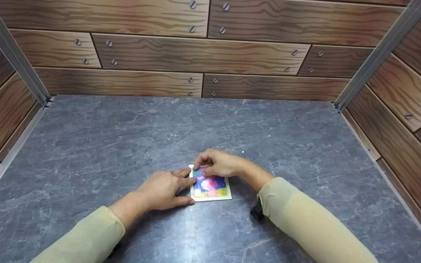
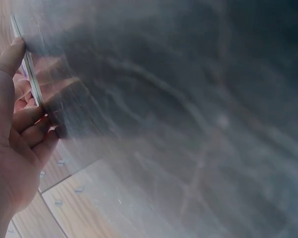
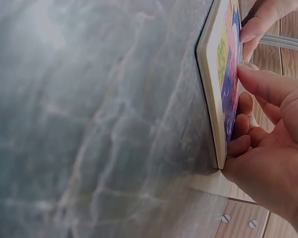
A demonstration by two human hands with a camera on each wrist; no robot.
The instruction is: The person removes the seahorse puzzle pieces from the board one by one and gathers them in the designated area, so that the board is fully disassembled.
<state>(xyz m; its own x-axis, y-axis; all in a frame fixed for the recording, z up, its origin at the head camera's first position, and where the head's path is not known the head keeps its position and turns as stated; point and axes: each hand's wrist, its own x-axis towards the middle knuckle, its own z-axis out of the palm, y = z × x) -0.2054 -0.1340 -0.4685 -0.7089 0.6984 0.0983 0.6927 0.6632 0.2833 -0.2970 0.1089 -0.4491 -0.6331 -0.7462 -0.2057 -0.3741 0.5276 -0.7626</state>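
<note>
Head view: grey marbled tabletop (image 1: 122,135), plank-patterned walls (image 1: 196,54); left hand (image 1: 163,190) outspread against picture board (image 1: 212,188), right hand (image 1: 222,163) curled, grip unclear.

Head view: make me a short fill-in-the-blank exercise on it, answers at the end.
1. The picture board lies face ____ on the tabletop.
2. The left hand touches the board's ____ edge.
3. Of the board's near and far edges, the right hand is closer to the ____ one.

Missing words: up; left; far.

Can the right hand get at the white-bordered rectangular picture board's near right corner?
Likely yes: the right hand is over the picture board's far part, and nothing covers that corner.
</note>
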